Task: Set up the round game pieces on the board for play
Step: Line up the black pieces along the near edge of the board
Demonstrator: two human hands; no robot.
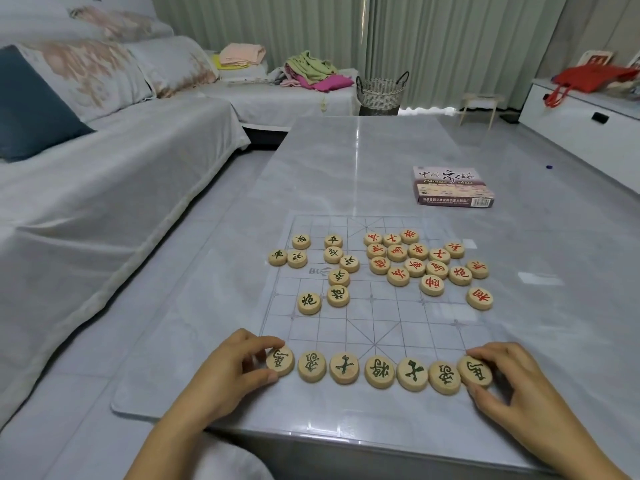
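Wooden round green-lettered discs (379, 371) line the near edge of the clear grid board (384, 318) on the grey bench (363, 161). Left hand (239, 362) and right hand (502, 381) each pinch one end of the row, probably to square it. Red-lettered discs (417, 263) sit unsorted mid-board.

The box (450, 185) on the counter (346, 161) says "Chinese chess", with big Chinese words 中国象棋 above. Its side has a barcode (481, 201) and a tiny line too small to read. The dark-letter pieces (338, 277) show 車, 卒 and 炮. The red-letter pieces (432, 285) show 兵, 車, 馬, 炮 and 帥. In the near row (379, 371), upside down, two pieces say 士 and the middle one 將. The right-end piece (475, 371), held by the right hand (512, 382), says 車. The left-end piece (280, 361), held by the left hand (235, 365), is hard to read.
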